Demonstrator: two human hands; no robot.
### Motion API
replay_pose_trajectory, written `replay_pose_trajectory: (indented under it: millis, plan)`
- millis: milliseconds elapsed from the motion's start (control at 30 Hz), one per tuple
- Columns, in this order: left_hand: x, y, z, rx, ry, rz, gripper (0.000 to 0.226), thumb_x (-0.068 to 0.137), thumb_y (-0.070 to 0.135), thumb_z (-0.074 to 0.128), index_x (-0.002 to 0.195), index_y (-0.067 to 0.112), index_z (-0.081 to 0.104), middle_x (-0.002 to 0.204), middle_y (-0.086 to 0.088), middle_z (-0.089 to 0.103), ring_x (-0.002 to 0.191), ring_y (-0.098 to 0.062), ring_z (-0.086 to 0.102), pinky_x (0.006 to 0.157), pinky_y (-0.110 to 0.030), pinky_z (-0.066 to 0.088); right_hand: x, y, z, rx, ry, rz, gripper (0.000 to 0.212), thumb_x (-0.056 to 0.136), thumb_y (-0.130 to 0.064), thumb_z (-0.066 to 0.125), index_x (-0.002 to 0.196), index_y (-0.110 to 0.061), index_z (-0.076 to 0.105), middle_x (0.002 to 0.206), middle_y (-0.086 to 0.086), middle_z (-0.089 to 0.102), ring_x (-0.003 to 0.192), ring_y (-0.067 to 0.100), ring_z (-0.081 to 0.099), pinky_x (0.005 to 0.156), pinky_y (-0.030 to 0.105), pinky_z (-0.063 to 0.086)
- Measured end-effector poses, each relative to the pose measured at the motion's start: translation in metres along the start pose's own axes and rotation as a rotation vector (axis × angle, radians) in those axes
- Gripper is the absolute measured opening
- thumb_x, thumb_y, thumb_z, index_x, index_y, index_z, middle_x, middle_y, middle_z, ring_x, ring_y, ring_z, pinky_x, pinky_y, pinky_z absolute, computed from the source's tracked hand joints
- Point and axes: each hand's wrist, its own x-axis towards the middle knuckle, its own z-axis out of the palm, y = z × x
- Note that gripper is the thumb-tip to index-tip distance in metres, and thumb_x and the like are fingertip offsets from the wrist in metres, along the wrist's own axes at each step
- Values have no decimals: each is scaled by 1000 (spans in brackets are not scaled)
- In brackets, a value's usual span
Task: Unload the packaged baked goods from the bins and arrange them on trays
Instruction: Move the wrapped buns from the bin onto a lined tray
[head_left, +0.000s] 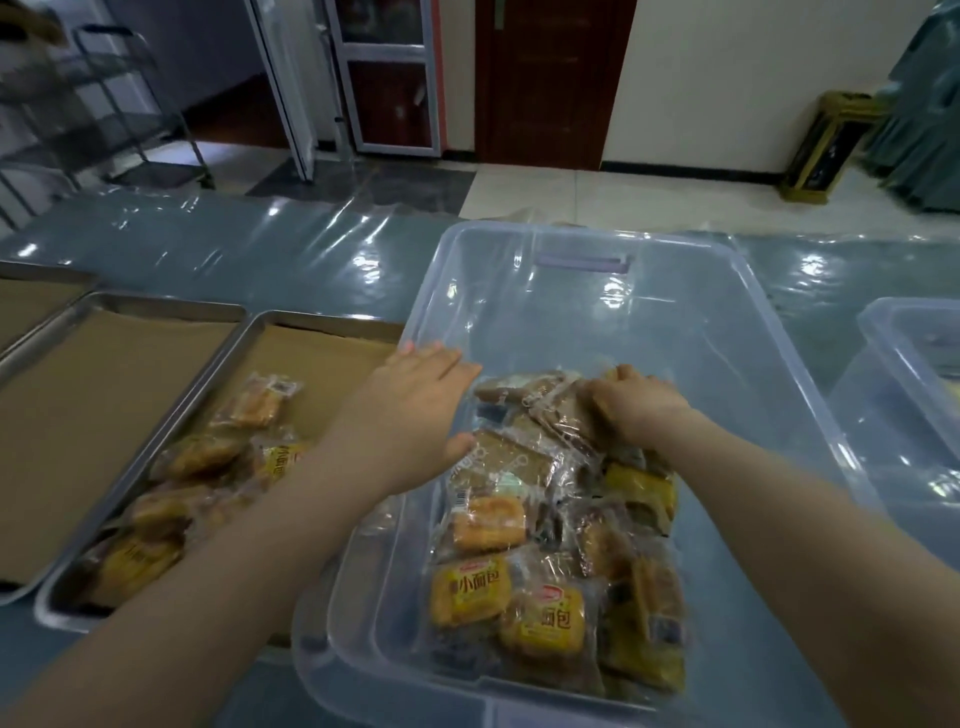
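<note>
A clear plastic bin stands on the table in front of me, with several packaged baked goods piled in its near half. My right hand is curled on a brown packaged cake at the top of the pile. Over the bin's left wall hovers my left hand, fingers spread, holding nothing. Left of the bin lies a metal tray lined with brown paper, with several packaged breads on it.
Further left lies a second paper-lined tray, and the corner of a third tray shows at the edge. Another clear bin stands at the right. Shiny plastic sheet covers the table. A metal rack stands behind.
</note>
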Motion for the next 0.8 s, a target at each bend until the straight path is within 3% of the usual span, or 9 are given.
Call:
replay_pose_trajectory:
  millis: [133,267,333,433,500,567,667,800]
  plan:
    - [0,1,-1,33,-6,11,69,89,49,50,146,21,24,152,-1,29,140,-18,21,114,-31,1,-20,-4,-27,30,-7,-1,52,87,-19,52,136,-33,44,129,11,42,107,34,56,88,41,48]
    - [0,2,-3,90,-36,29,68,89,50,49,146,22,24,151,-2,30,140,-19,22,115,-34,4,-52,-13,-47,-152,-62,-207,40,92,-20,46,132,-23,46,129,5,49,120,26,41,90,44,48]
    - [0,2,-3,113,-43,37,67,89,49,50,145,22,26,148,-2,33,139,-20,23,115,-35,5,-75,-15,-43,-210,-115,-265,45,92,-16,46,136,-23,40,134,7,43,126,28,35,89,44,46]
    - [0,3,-4,128,-40,53,63,87,48,52,140,22,32,142,-1,39,134,-20,29,115,-36,8,-110,-21,-24,-178,-235,-303,70,85,-27,60,145,-30,24,151,10,22,139,39,20,102,53,39]
    - [-1,4,-4,137,-40,60,61,87,48,52,138,21,35,140,-2,42,132,-21,31,114,-37,10,-131,-28,-11,-100,-389,-244,108,71,-50,73,146,-48,-5,159,6,-15,142,47,-4,109,63,25]
    - [-1,4,-3,149,-45,63,60,86,47,53,138,21,35,140,-2,42,132,-21,32,114,-38,10,-142,-38,3,-124,-473,-191,129,60,-61,78,136,-55,-25,147,4,-42,136,50,-21,109,66,22]
    - [-2,5,-3,197,-58,90,59,87,48,51,137,20,35,138,-4,43,132,-23,33,115,-41,9,-146,-55,19,-232,-443,-180,129,65,-55,78,135,-53,-30,139,6,-51,131,57,-23,106,64,29]
    - [-2,6,-2,271,-87,97,57,90,47,46,138,18,34,139,-8,42,134,-25,31,115,-43,7,-144,-60,22,-184,-386,-168,113,75,-31,78,147,-45,-8,146,5,-44,135,52,-22,106,60,32]
